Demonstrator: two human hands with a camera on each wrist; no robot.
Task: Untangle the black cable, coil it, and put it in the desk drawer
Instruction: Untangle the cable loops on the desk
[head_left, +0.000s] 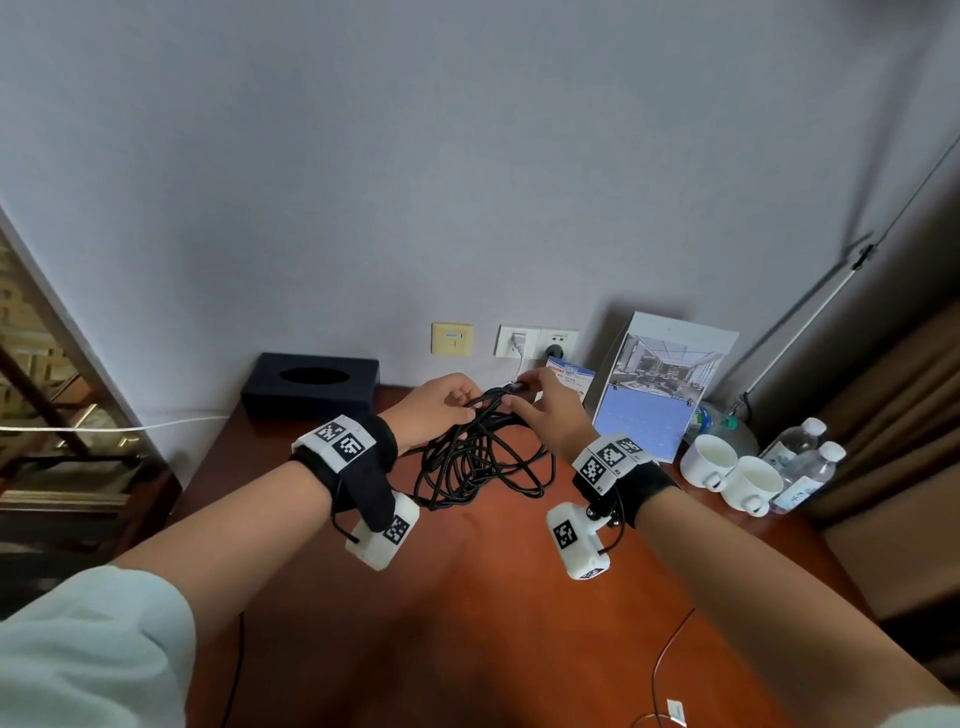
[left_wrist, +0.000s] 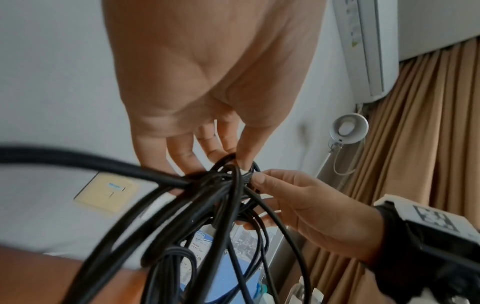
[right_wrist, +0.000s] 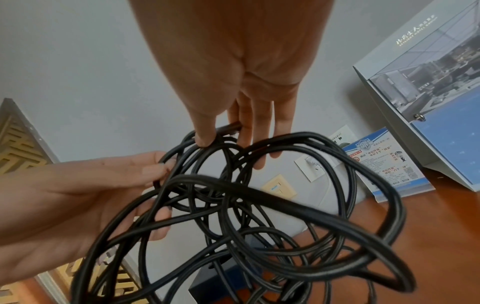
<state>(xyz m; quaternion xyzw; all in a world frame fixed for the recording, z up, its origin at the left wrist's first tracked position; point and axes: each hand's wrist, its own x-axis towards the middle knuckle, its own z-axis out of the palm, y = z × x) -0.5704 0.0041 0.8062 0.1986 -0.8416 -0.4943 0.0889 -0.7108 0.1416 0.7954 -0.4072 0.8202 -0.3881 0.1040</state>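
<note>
A tangled black cable (head_left: 480, 457) hangs in loose loops above the red-brown desk (head_left: 467, 597), held up between both hands near the wall. My left hand (head_left: 441, 410) grips a bundle of its strands with curled fingers. My right hand (head_left: 540, 410) pinches one end of the cable (right_wrist: 228, 128) between thumb and forefinger at the top of the tangle. In the left wrist view the strands of the cable (left_wrist: 223, 185) gather under my left fingertips (left_wrist: 244, 162), with the right hand (left_wrist: 298, 205) just beside them. No drawer is in view.
A dark tissue box (head_left: 311, 384) stands at the back left of the desk. A blue and grey folder (head_left: 660, 384) and a small card (head_left: 569, 382) lean on the wall. Two white cups (head_left: 732, 475) and water bottles (head_left: 802, 462) stand at the right. Wall sockets (head_left: 535, 340) sit behind the hands.
</note>
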